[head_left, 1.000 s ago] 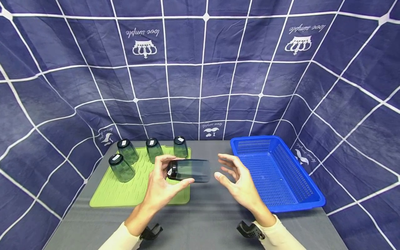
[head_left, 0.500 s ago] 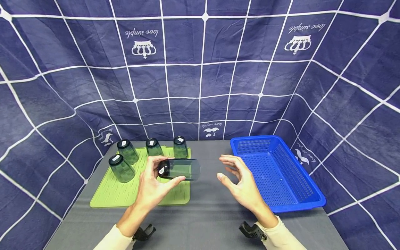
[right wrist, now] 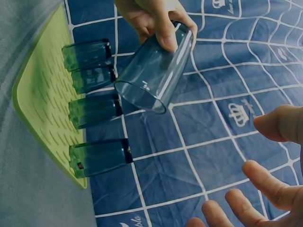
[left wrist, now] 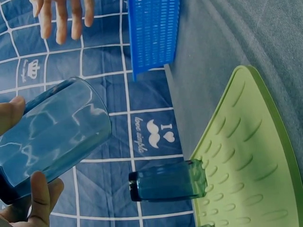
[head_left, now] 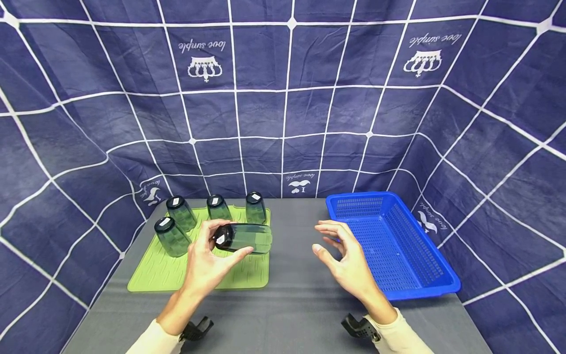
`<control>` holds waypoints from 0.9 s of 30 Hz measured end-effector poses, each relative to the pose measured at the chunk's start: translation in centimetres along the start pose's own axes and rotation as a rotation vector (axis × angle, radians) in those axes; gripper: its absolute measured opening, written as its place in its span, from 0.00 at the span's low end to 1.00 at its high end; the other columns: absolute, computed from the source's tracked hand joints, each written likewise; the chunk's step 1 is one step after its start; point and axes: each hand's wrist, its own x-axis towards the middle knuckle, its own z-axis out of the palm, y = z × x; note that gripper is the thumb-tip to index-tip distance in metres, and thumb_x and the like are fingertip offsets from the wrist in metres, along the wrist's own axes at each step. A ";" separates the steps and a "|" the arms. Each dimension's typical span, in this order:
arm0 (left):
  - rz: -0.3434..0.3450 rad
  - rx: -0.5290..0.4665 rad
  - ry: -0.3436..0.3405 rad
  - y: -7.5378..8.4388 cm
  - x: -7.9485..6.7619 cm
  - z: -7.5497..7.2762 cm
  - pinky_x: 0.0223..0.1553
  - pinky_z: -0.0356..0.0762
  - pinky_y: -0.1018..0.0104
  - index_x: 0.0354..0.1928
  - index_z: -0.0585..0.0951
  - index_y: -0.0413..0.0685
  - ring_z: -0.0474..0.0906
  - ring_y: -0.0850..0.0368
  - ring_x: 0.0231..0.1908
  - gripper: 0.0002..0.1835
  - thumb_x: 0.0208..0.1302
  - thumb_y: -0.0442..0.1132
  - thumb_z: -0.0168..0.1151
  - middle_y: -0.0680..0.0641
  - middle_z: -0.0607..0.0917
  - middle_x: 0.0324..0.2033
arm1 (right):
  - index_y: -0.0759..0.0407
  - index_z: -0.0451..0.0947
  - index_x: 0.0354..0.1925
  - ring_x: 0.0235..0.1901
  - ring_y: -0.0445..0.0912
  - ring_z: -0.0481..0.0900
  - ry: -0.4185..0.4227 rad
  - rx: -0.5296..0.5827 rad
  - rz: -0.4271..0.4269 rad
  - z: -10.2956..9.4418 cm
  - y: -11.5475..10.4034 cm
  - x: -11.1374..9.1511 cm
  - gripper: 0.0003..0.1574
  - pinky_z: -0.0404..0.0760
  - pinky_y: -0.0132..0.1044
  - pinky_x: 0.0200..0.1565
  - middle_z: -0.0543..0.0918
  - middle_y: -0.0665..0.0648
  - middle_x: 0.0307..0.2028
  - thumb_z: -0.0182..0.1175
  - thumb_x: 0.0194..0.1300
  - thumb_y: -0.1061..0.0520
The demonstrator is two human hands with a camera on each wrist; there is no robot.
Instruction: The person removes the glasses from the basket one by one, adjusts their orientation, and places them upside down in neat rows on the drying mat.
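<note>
My left hand [head_left: 204, 260] grips a dark tinted drinking glass [head_left: 247, 238] near its base, thumb on one side and fingers on the other. The glass lies sideways in the air with its mouth facing right, over the green drying mat [head_left: 161, 278]. In the right wrist view its round rim shows below the left fingers. My right hand [head_left: 347, 260] holds nothing; its fingers and thumb are spread apart in front of the blue basket. Several matching glasses stand upside down on the mat, among them one at the back right [head_left: 255, 207] and one at the left [head_left: 171, 237].
A blue plastic basket [head_left: 442, 265] with perforated walls stands on the right of the grey table [head_left: 292, 314]. A blue curtain [head_left: 327, 113] with white lines hangs behind and along both sides.
My left hand has carried the glass leftward, away from the right hand and further over the mat. My right hand has shifted slightly right, its fingers still spread.
</note>
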 end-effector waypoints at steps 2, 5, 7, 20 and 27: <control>0.005 0.007 0.011 0.0 0.0 -0.2 0.59 0.87 0.81 0.65 0.83 0.41 0.92 0.72 0.54 0.45 0.43 0.28 0.98 0.42 0.96 0.56 | 0.58 0.87 0.67 0.69 0.39 0.85 0.002 -0.002 0.002 -0.2 0.1 -0.1 0.26 0.86 0.30 0.72 0.83 0.59 0.72 0.76 0.74 0.68; 0.015 0.022 0.030 0.0 0.1 -0.4 0.57 0.86 0.83 0.65 0.84 0.42 0.92 0.72 0.53 0.45 0.42 0.28 0.99 0.42 0.97 0.56 | 0.59 0.88 0.66 0.69 0.39 0.85 0.009 -0.004 0.005 -0.4 0.2 -0.3 0.26 0.86 0.29 0.72 0.83 0.59 0.72 0.76 0.74 0.68; 0.018 0.032 0.044 -0.1 0.2 -0.6 0.56 0.85 0.85 0.65 0.85 0.43 0.91 0.74 0.52 0.46 0.41 0.27 0.99 0.42 0.97 0.56 | 0.59 0.88 0.67 0.69 0.39 0.84 0.014 -0.008 0.007 -0.6 0.2 -0.3 0.26 0.86 0.29 0.72 0.83 0.59 0.73 0.76 0.74 0.68; 0.043 0.242 0.104 -1.4 1.1 -2.5 0.44 0.80 0.87 0.66 0.87 0.49 0.85 0.85 0.49 0.46 0.41 0.34 1.01 0.49 0.98 0.54 | 0.57 0.88 0.68 0.70 0.36 0.83 0.023 -0.104 -0.008 -2.6 0.4 -0.1 0.27 0.87 0.31 0.71 0.84 0.57 0.72 0.76 0.74 0.67; 0.011 0.322 0.116 -2.7 1.5 -3.5 0.43 0.79 0.84 0.67 0.87 0.49 0.82 0.87 0.50 0.45 0.43 0.37 1.00 0.49 0.97 0.56 | 0.50 0.87 0.70 0.73 0.38 0.82 0.015 -0.252 -0.028 -3.9 0.5 0.2 0.30 0.87 0.33 0.72 0.85 0.53 0.73 0.79 0.74 0.63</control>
